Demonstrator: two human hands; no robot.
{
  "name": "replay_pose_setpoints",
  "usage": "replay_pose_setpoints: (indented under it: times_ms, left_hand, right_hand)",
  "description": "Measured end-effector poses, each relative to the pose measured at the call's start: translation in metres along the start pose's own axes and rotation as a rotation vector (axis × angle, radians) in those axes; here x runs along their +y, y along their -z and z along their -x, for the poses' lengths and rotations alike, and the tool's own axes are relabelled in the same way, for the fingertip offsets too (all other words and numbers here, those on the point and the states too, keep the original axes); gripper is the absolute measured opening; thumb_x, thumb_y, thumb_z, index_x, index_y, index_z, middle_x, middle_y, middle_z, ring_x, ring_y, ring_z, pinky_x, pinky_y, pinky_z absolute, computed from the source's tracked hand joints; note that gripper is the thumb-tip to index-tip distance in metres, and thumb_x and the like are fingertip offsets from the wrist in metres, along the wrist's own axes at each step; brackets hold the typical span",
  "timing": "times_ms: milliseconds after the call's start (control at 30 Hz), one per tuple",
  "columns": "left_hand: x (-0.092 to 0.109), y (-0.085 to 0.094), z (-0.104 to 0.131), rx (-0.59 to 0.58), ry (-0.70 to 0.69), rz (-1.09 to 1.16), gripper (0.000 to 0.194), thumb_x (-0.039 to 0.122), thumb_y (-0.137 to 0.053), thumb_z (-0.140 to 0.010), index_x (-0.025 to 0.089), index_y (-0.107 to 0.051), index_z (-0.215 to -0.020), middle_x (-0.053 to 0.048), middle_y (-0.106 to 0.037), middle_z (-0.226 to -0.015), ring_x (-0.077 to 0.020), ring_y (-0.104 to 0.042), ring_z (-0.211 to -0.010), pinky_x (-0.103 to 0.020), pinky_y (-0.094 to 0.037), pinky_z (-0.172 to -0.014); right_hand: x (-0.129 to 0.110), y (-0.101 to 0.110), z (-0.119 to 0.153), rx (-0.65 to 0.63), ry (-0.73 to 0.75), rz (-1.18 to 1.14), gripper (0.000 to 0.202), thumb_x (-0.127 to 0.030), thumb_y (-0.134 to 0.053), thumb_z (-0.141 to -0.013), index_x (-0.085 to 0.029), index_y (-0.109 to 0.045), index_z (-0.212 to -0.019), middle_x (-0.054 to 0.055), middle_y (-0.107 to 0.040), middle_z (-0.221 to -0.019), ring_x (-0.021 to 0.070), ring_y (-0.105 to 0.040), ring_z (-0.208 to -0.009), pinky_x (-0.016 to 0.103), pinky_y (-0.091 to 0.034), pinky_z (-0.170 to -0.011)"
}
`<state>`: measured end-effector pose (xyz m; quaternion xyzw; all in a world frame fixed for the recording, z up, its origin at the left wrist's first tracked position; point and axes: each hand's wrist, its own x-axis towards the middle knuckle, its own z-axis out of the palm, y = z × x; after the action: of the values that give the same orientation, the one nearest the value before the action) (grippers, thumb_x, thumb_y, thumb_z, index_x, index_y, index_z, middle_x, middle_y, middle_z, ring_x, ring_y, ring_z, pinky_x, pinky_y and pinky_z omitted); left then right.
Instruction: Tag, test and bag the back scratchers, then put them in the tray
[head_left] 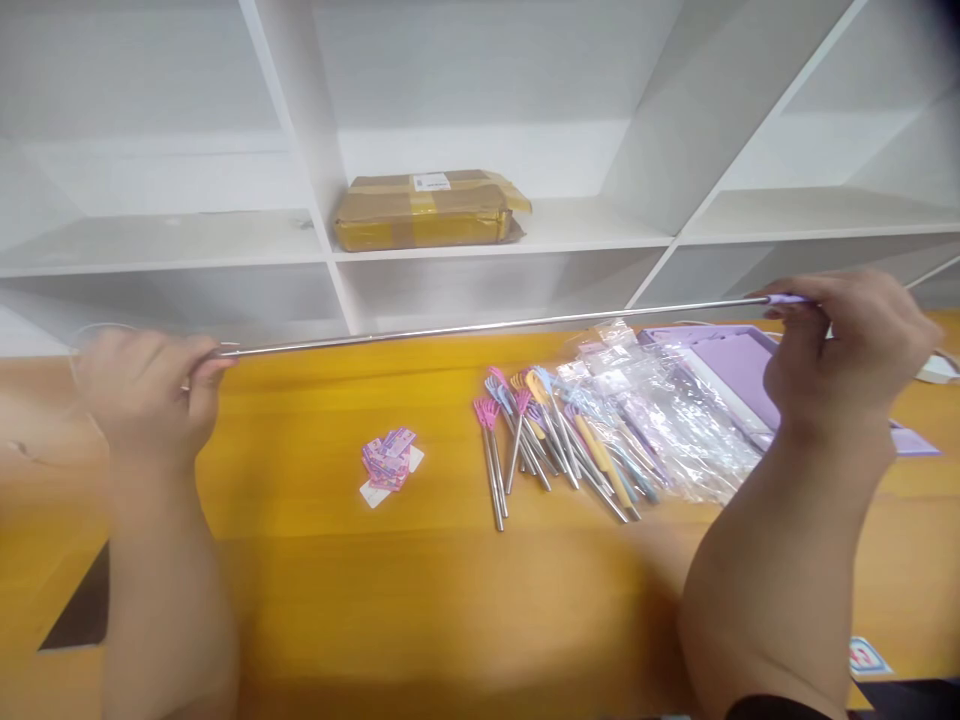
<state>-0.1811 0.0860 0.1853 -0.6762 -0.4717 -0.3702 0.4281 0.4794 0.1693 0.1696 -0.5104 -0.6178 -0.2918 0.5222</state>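
Observation:
A long thin metal rod point(480, 326) stretches nearly level above the table's back edge, between my hands. My left hand point(154, 385) is closed on its left end. The purple right end of the rod is pinched in my right hand point(859, 345). Below the rod lies a pile of metal sticks point(499, 480) with pink, blue, orange and purple claw-shaped heads. A small heap of pink and purple cards point(390, 462) rests to the left of the pile. Clear plastic bags point(675, 420) lie to its right, near my right forearm.
A taped brown parcel point(431, 212) sits in the white shelf unit point(495, 255) behind the wooden table point(337, 620). A purple box point(731, 365) lies behind the bags. A small sticker point(868, 656) is at the lower right.

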Motion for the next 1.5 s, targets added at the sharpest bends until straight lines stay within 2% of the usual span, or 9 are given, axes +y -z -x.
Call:
replay_pose_setpoints:
  times_ms: [167,267,433,600,767,867,1033,1200,1500]
  left_hand:
    - [0.015,0.009,-0.011,0.069,0.163,-0.013,0.048,0.068,-0.063,-0.092,0.022,-0.064,-0.076,-0.004,-0.055,-0.067,-0.0240,-0.046,-0.081,-0.043,-0.038,-0.080]
    - [0.023,0.009,-0.017,0.008,0.272,-0.007,0.047,0.066,-0.072,-0.087,0.022,-0.063,-0.074,-0.005,-0.059,-0.070,-0.0277,-0.049,-0.092,-0.045,-0.038,-0.083]
    - [0.027,0.006,-0.020,0.033,0.375,0.001,0.048,0.068,-0.081,-0.078,0.022,-0.066,-0.073,-0.004,-0.062,-0.071,-0.0275,-0.052,-0.090,-0.047,-0.039,-0.086]
    - [0.026,0.011,-0.021,-0.052,0.319,0.076,0.037,0.054,-0.083,-0.082,0.023,-0.065,-0.075,0.000,-0.061,-0.069,-0.0212,-0.052,-0.077,-0.042,-0.041,-0.083]
    - [0.023,0.013,-0.021,0.010,0.268,0.100,0.041,0.059,-0.081,-0.079,0.022,-0.063,-0.069,0.001,-0.055,-0.061,-0.0184,-0.047,-0.067,-0.039,-0.037,-0.077]
    - [0.018,0.015,-0.018,0.025,0.268,0.101,0.037,0.056,-0.081,-0.076,0.023,-0.065,-0.069,0.000,-0.052,-0.060,-0.0189,-0.045,-0.067,-0.038,-0.034,-0.074]
    - [0.012,0.017,-0.014,0.015,0.243,0.113,0.025,0.046,-0.075,-0.069,0.023,-0.066,-0.072,-0.001,-0.054,-0.063,-0.0197,-0.046,-0.066,-0.037,-0.036,-0.071]
    - [0.014,0.016,-0.015,0.046,0.212,0.106,0.017,0.038,-0.070,-0.065,0.024,-0.064,-0.070,0.001,-0.050,-0.060,-0.0187,-0.043,-0.064,-0.038,-0.033,-0.072]
    - [0.019,0.016,-0.019,-0.027,0.262,0.081,0.015,0.038,-0.070,-0.065,0.024,-0.064,-0.069,0.001,-0.051,-0.062,-0.0185,-0.044,-0.066,-0.037,-0.035,-0.072]
  right_hand:
    - [-0.006,-0.001,0.002,0.019,0.024,-0.034,0.011,-0.023,-0.051,-0.090,-0.023,-0.060,-0.082,0.008,-0.066,-0.078,0.0249,-0.066,-0.088,0.041,-0.050,-0.085]
    - [-0.006,-0.003,0.003,-0.010,0.004,-0.053,0.014,-0.027,-0.050,-0.094,-0.023,-0.061,-0.088,0.008,-0.064,-0.078,0.0242,-0.064,-0.087,0.041,-0.050,-0.085]
    - [-0.003,-0.003,0.004,0.006,0.030,-0.069,0.012,-0.021,-0.051,-0.094,-0.022,-0.061,-0.088,0.007,-0.061,-0.079,0.0243,-0.063,-0.089,0.040,-0.049,-0.085]
    - [-0.003,-0.003,0.003,-0.006,-0.013,-0.039,0.014,-0.022,-0.050,-0.096,-0.023,-0.060,-0.088,0.009,-0.063,-0.085,0.0240,-0.063,-0.089,0.041,-0.049,-0.086]
    - [-0.005,0.000,0.004,0.001,0.016,-0.053,0.009,-0.023,-0.054,-0.093,-0.022,-0.063,-0.091,0.010,-0.064,-0.090,0.0232,-0.064,-0.089,0.038,-0.051,-0.078]
    - [-0.006,0.001,0.005,0.040,0.111,-0.094,0.014,-0.030,-0.055,-0.095,-0.021,-0.066,-0.095,0.010,-0.065,-0.090,0.0233,-0.063,-0.089,0.036,-0.051,-0.073]
    - [-0.010,0.003,0.006,-0.011,-0.017,-0.068,0.015,-0.031,-0.055,-0.093,-0.021,-0.066,-0.096,0.010,-0.064,-0.094,0.0234,-0.063,-0.094,0.037,-0.052,-0.078]
    - [-0.010,0.003,0.007,0.015,0.040,-0.062,0.016,-0.029,-0.054,-0.089,-0.021,-0.066,-0.094,0.009,-0.062,-0.090,0.0233,-0.062,-0.091,0.036,-0.051,-0.075]
    - [-0.011,0.004,0.006,-0.011,0.014,-0.041,0.011,-0.023,-0.053,-0.087,-0.021,-0.064,-0.089,0.008,-0.060,-0.088,0.0226,-0.061,-0.087,0.035,-0.049,-0.072]
